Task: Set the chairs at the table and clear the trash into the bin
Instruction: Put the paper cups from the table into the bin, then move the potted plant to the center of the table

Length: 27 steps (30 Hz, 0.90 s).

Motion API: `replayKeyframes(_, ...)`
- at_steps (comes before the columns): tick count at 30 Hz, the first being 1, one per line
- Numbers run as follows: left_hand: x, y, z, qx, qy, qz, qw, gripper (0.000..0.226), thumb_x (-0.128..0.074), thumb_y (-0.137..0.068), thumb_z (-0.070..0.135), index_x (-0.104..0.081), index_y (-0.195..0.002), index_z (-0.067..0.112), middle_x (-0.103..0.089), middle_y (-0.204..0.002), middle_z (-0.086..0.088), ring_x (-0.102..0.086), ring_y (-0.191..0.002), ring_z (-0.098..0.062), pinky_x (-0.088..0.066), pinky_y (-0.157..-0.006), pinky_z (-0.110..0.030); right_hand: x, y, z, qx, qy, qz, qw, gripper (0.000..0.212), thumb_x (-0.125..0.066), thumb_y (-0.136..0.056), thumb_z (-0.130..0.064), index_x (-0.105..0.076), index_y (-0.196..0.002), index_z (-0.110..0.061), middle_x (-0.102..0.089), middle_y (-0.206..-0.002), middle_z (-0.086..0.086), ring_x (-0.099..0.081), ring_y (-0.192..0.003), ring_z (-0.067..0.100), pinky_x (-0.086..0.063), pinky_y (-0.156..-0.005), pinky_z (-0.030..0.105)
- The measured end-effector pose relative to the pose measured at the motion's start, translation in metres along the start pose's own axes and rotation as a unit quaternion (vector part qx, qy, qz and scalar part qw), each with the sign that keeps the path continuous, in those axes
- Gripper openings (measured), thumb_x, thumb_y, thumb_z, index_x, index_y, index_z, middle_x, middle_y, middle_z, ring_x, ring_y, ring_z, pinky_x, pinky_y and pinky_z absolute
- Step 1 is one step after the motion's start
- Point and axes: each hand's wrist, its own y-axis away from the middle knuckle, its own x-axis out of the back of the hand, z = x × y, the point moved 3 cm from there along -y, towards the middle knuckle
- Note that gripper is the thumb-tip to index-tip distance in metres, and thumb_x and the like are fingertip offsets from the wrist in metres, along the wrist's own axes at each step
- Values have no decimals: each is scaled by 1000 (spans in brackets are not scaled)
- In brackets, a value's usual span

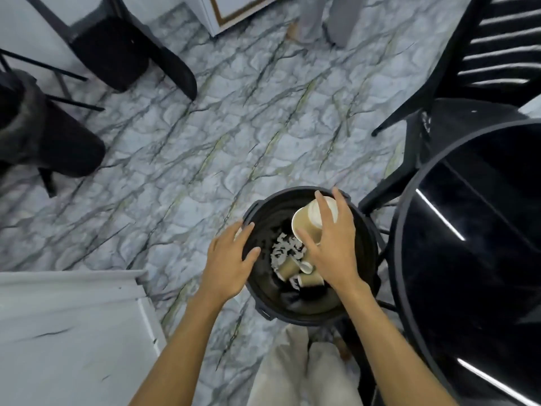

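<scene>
Pale trousers (292, 370) fill the bottom centre of my feed, and both bare forearms reach up the frame from there. At lower left I see a corner of white furniture (73, 317). At right, a round glossy black table (468, 244) crowds close against the right side of the bin (307, 306). A black slatted chair (497, 54) stands at upper right beyond the table, and a second chair (117, 48), also black, at upper left. A dark bulky shape (44, 142) at the left edge I cannot identify. Another person's grey legs (325, 19) stand at the top edge, on the grey veined marble floor (205, 142).

I have the bin, black and round, just below the middle of the frame, its mouth open to my view and partly covered by the two hands. Inside lie shredded white paper (285, 247) and small brown cups (292, 268).

A larger paper cup (307, 224) is tipped on its side over the upper right part of the bin's mouth, its opening facing lower left. The right hand (333, 250) grips it, thumb lying near the cup's mouth and fingers curled over its side and base.

The left hand (231, 256) rests on the bin's left rim, fingers spread and loosely bent. A pale speck under its fingertips is too small for me to tell.
</scene>
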Motion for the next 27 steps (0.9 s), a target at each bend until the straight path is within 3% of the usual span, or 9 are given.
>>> replayKeyframes(2,-12,10,-23,26,7,-7,1000,60,-38,-96,53,-34,-150,27,-27,-160,0,-24,-148,-20,-19,-119,-44,-53,9,26,-28,101,-127,986,68,-59,-92,-48,-30,-149,-25,-12,-162,10,-7,-150,33,-14,-118,56)
replayKeyframes(4,-22,19,-43,43,10,-14,999,64,-32,-93,57,-34,-150,28,-28,-160,1,-24,-148,-19,-19,-119,-42,-89,25,44,-53,143,-202,967,63,-61,-91,-42,-37,-146,-23,-13,-161,12,-8,-149,35,-18,-116,60)
replayKeyframes(10,-31,27,-66,74,24,-40,996,67,-31,-91,59,-33,-150,27,-26,-161,-1,-22,-149,-20,-18,-120,-47,-106,43,48,-101,121,-234,959,55,-63,-89,-29,-44,-140,-20,-21,-157,14,-23,-144,35,-33,-109,56)
replayKeyframes(17,-1,2,-30,22,22,-20,999,56,-44,-99,46,-32,-151,28,-24,-161,1,-20,-149,-20,-17,-120,-46,-55,13,14,-89,73,-162,980,46,-59,-93,-27,-49,-137,-19,-28,-156,9,-26,-144,29,-35,-110,48)
replayKeyframes(24,34,-33,69,-96,-15,-8,995,56,-45,-100,43,-30,-152,28,-23,-161,0,-20,-148,-20,-17,-119,-43,40,0,-15,-68,54,-35,996,48,-57,-94,-32,-45,-140,-23,-30,-156,5,-24,-145,22,-26,-116,43)
replayKeyframes(27,34,-43,121,-151,-27,-10,988,55,-46,-99,43,-33,-151,27,-24,-161,0,-22,-148,-22,-18,-119,-44,86,9,-7,-81,50,31,995,48,-59,-92,-31,-47,-138,-21,-35,-153,5,-28,-142,22,-29,-115,44)
